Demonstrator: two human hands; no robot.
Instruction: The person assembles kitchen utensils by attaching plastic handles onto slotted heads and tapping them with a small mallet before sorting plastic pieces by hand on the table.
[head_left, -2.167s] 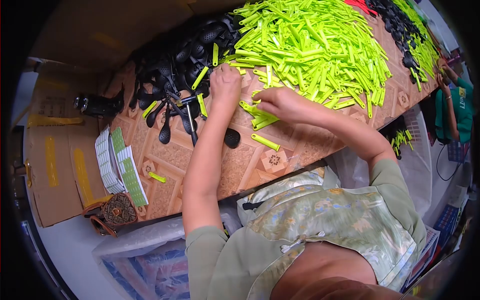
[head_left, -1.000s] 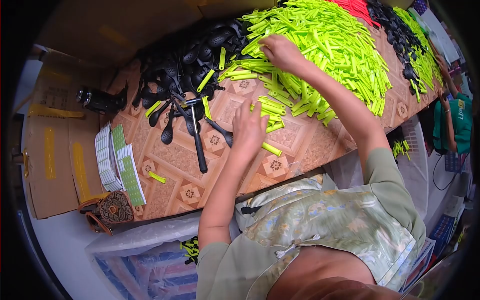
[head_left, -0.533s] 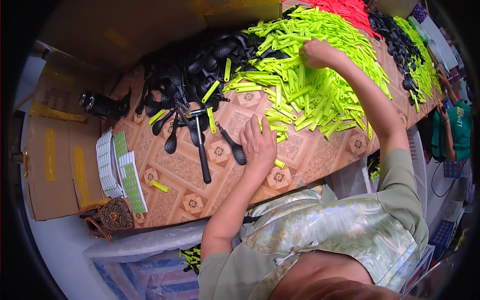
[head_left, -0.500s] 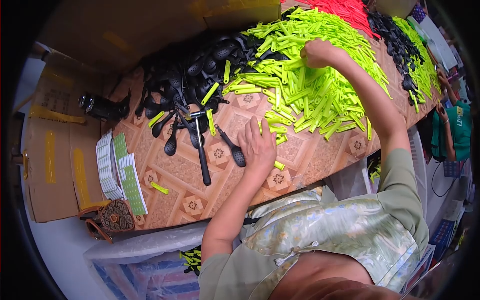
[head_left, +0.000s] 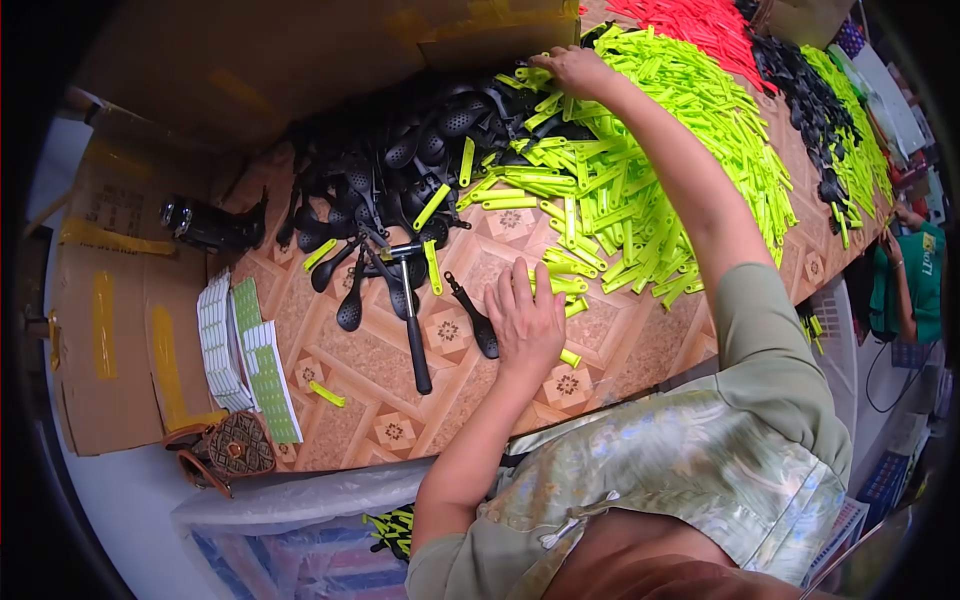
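Note:
My left hand (head_left: 528,320) lies on the patterned table with its fingers spread, beside a black slotted spoon (head_left: 474,318) and next to a few green handles. My right hand (head_left: 578,72) reaches to the far edge of the green handle pile (head_left: 690,140), near the cardboard; its fingers are bent down and what they touch is too small to tell. A heap of black utensils (head_left: 400,150) spreads to the left of the pile. A hammer (head_left: 411,320) with a black grip lies left of my left hand.
Cardboard (head_left: 330,50) walls the back. At left are a black flask-like object (head_left: 210,225), printed sheets (head_left: 262,360) and a small patterned bag (head_left: 238,445). Red handles (head_left: 700,30) lie at the far right. A person in green (head_left: 912,285) is at the right edge.
My right hand has moved left and away from me, from the middle of the green pile to its far edge. My left hand stays spread on the table. The view has shifted slightly.

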